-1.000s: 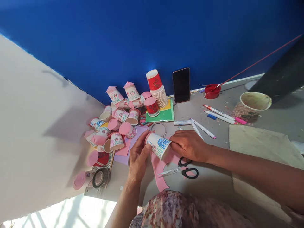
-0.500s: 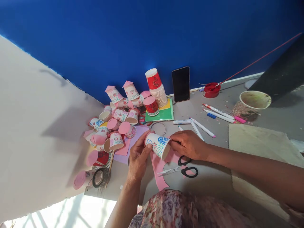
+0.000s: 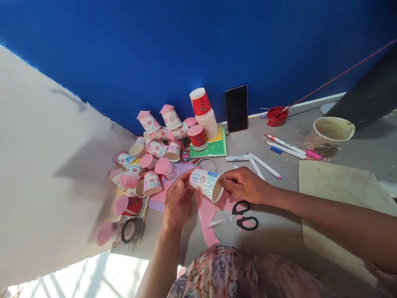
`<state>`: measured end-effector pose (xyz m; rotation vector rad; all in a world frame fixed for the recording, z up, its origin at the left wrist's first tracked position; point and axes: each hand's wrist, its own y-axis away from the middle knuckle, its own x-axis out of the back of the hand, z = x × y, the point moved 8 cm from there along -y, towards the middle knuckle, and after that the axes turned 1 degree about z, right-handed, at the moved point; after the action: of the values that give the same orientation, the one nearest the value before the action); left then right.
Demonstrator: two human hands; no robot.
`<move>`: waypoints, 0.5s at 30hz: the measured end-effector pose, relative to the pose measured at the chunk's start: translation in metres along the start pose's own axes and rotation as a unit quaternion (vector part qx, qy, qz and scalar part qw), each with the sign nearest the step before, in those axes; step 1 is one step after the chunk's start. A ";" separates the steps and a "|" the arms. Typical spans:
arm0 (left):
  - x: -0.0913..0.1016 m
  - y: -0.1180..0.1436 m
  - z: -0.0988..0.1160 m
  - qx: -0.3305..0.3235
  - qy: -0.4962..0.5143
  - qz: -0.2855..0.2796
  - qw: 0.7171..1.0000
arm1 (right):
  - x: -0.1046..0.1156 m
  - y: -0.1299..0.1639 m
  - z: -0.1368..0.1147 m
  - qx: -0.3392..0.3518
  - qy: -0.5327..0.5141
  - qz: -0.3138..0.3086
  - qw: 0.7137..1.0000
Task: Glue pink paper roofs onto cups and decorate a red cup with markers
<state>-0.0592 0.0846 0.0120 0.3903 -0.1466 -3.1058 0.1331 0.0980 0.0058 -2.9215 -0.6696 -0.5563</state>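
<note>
A white paper cup (image 3: 205, 186) lies tilted on its side between my hands, its open mouth towards the right. Blue and red drawings cover its side: a window, dots and a wavy band. My right hand (image 3: 248, 185) grips the rim, with fingers partly inside the mouth. At the closed end, which shows a pink edge, my left hand (image 3: 178, 203) holds on with thumb and fingers; its fingertips are partly hidden. Below the cup lie cut pink paper (image 3: 206, 227) and black-handled scissors (image 3: 235, 217).
Decorated cups (image 3: 151, 182) with pink paper tops crowd the left, near a tape roll (image 3: 132, 231). Behind stand a cup stack (image 3: 207, 118) and a phone (image 3: 236, 108). Markers (image 3: 263, 165), a red paint pot (image 3: 277, 116), a stained cup (image 3: 331, 130) and a cloth (image 3: 335, 198) are rightward.
My left thumb has slid off the cup's side towards its closed end. The cup has turned slightly, showing more of its mouth, while my right hand keeps the rim.
</note>
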 end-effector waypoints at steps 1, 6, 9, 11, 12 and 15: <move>-0.001 0.000 -0.001 0.008 -0.001 -0.002 1.000 | 0.000 0.000 0.000 0.000 0.003 0.002 1.000; -0.002 0.001 -0.002 0.023 -0.009 0.004 1.000 | 0.001 0.000 0.000 0.007 0.010 0.011 1.000; -0.001 0.001 -0.002 0.016 -0.003 0.008 1.000 | 0.000 0.000 0.001 0.001 0.010 0.008 1.000; 0.001 0.001 -0.002 0.013 -0.012 0.010 1.000 | -0.001 0.000 0.002 -0.006 0.004 0.000 1.000; 0.002 0.001 -0.002 0.012 -0.019 0.012 1.000 | -0.002 0.001 0.003 -0.008 0.001 -0.002 1.000; 0.004 0.001 -0.003 0.015 -0.039 0.017 0.999 | -0.002 0.001 0.003 -0.010 -0.002 -0.004 1.000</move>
<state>-0.0621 0.0830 0.0084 0.2647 -0.1979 -3.0893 0.1325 0.0972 0.0017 -2.9409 -0.6807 -0.5629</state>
